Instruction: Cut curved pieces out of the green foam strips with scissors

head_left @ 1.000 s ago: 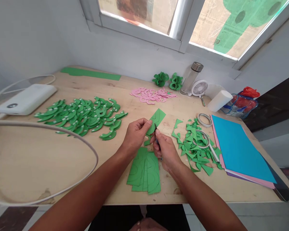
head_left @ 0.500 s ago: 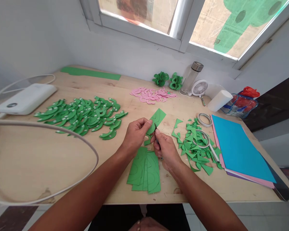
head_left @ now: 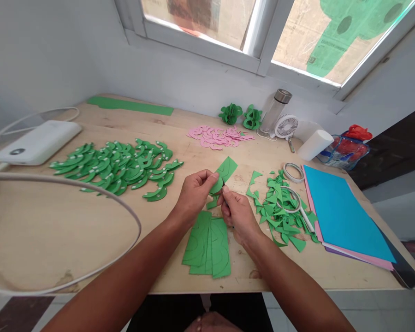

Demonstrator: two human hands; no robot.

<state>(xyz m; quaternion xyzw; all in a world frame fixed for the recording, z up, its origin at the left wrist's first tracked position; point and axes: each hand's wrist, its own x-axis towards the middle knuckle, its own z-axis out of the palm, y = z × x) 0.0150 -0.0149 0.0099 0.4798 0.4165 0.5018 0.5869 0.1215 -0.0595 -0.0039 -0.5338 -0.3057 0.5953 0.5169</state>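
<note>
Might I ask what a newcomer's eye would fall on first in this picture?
Probably the bright blue rectangular sheet lying at the right, then the broad heap of curved green paper pieces at the left. In the middle, the left hand holds a curve-marked green paper strip, while the right hand grips a dark, pointed tool.

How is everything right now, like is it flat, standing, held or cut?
Left hand: shut on card
Card: held, curve drawn
Right hand: shut on dark tool
Dark tool: held, mostly hidden
Strips: overlapping, curves drawn
Curved pieces: cut out, heaped
Pink pieces: cut out, heaped
Bottle: standing, capped
Fan: standing, can't tell if spinning
Blue sheet: flat, atop others
Power bank: lying flat
</note>
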